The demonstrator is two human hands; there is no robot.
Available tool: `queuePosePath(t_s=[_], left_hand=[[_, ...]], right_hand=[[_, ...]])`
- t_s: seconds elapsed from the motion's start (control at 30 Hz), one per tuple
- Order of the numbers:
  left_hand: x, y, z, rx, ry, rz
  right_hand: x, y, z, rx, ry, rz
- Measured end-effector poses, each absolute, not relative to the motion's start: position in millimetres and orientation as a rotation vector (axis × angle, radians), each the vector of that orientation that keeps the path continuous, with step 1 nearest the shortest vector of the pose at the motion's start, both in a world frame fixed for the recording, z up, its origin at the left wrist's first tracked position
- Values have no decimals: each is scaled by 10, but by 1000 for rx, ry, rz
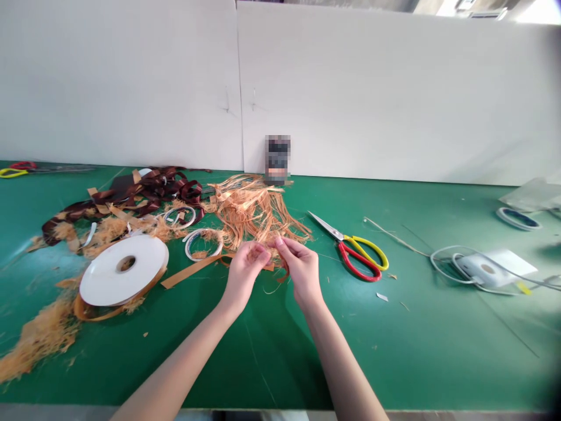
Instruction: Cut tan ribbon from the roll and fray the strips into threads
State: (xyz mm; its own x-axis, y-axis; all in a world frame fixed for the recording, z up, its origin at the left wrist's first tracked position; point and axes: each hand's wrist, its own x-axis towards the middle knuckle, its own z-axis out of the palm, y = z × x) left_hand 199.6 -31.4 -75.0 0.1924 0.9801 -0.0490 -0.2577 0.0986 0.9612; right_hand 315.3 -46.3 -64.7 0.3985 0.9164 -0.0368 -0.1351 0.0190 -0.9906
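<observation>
My left hand [245,275] and my right hand [300,272] meet low over the green work mat [272,351]. Both pinch thin orange fibres [256,213] at the near end of a frayed tangle, and my fingers hide the exact grip. Under my left hand, a flat tan strip [193,271] runs toward a wide white tape roll [123,270]. A small coil of white tape [202,245] lies just beyond my left hand.
Dark brown ribbon [149,196] lies heaped at back left, and loose orange fluff [39,336] at front left. Red-and-yellow-handled scissors [355,251] lie to the right. Beyond them are a white cable and a white device [486,270]. White panels [372,88] stand behind the mat.
</observation>
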Motion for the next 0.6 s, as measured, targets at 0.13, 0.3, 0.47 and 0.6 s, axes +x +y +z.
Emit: queuePosePath(t_s=[0.13, 0.3, 0.47, 0.6], left_hand=[[2036, -332, -750, 1109, 936, 949], [2005, -349, -734, 1180, 976, 952], [1956, -361, -765, 1204, 992, 984], [1953, -379, -745, 1228, 989, 1008]], right_hand=[[3145, -459, -687, -1227, -824, 1052], [3155, -456, -689, -1214, -794, 1036], [3161, -454, -684, -1195, -707, 1070], [3169, -443, -695, -1198, -623, 1048]])
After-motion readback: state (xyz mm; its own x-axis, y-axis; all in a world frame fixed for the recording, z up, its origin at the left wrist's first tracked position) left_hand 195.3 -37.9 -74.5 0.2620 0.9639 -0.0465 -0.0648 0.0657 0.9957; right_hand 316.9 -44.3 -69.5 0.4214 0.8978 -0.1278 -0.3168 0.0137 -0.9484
